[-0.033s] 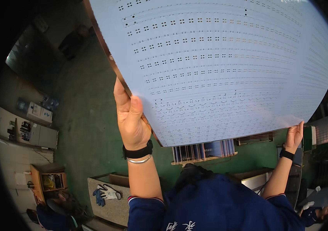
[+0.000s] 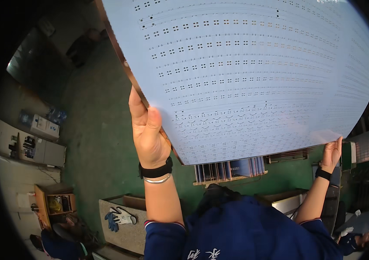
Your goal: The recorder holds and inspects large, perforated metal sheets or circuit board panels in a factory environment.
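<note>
A large white circuit board panel (image 2: 236,82) fills the upper middle and right, held up and tilted. Rows of small dark pads and printed marks cover its face; the edge at the left shows a copper-coloured strip. My left hand (image 2: 147,130) grips this left edge, thumb on the white face and fingers behind. At the lower right corner, my right hand (image 2: 332,152) pinches the bottom edge, its fingertips partly hidden. Both wrists wear black bands, and a silver bangle circles the left one. The top of the panel runs out of view.
Below the panel, a rack (image 2: 230,171) holds several upright panels. Gloves (image 2: 121,216) lie on a grey-topped box (image 2: 128,236). A wooden cabinet (image 2: 59,203) and a white machine (image 2: 48,151) stand left. People (image 2: 59,242) are at the lower left and lower right (image 2: 352,240).
</note>
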Available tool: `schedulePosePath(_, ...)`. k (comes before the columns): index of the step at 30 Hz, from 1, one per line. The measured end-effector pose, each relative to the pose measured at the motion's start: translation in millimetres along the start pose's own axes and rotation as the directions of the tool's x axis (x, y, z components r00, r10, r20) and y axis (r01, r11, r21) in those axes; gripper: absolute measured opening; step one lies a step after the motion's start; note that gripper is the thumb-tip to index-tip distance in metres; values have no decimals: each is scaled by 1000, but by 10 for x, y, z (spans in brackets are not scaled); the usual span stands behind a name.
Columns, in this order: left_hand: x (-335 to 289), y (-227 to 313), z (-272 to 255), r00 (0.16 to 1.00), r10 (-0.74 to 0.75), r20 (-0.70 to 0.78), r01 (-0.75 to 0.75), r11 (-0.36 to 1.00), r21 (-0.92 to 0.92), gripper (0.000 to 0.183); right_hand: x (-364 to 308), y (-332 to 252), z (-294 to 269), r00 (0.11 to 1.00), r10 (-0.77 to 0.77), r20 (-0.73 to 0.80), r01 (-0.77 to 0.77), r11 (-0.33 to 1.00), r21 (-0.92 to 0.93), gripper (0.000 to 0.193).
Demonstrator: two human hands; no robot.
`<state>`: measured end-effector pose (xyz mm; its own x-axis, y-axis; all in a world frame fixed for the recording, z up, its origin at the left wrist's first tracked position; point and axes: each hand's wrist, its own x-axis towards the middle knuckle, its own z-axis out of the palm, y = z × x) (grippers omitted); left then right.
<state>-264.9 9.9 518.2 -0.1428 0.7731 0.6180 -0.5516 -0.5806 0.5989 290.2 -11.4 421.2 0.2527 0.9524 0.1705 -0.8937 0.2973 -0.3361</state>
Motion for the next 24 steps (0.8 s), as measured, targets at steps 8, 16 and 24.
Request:
schedulePosePath(8,8,-17,-4,999,15,40,-13,998,-66,50,24,-36,-103,983,50,176,-35,996,-84,29)
schedulePosePath(16,29,-30,18,999,3,36,-1,998,-58,50,28,-97,-215,974,77,214,-78,997,-6,30)
schedulePosePath(24,36,-82,-6,999,-8,42,11,997,-78,49,34,13,-46,1000,-9,-4,9,1000,-29,20)
